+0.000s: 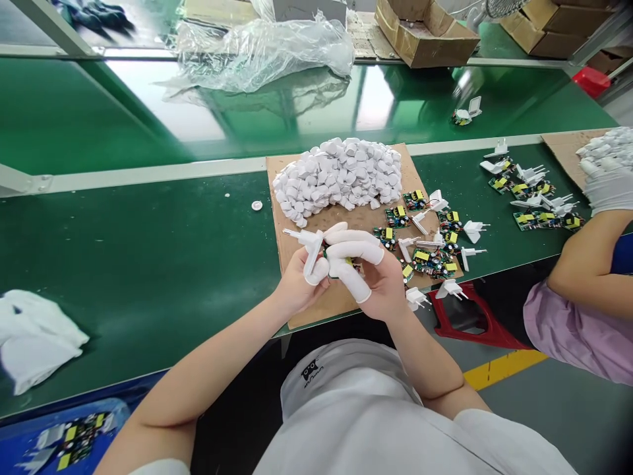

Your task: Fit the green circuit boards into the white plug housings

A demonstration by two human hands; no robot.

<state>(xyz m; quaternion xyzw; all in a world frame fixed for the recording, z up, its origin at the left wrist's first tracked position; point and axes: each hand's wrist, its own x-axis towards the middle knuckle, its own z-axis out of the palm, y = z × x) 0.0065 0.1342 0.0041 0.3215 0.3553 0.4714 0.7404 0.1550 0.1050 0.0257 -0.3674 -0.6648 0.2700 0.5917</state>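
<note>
My left hand and my right hand meet over the near edge of a brown cardboard sheet. White finger cots cover the fingertips of both. The left hand grips a white plug piece with metal prongs pointing left. The right hand pinches a small green circuit board against it, mostly hidden by the fingers. Behind the hands lies a heap of white plastic caps. To the right lie several green circuit boards with white plug pieces attached.
A co-worker's gloved hand and arm work at the right by more boards. A red holder sits below the table edge. Plastic wrap, cardboard boxes, a white cloth and a blue bin surround the green bench.
</note>
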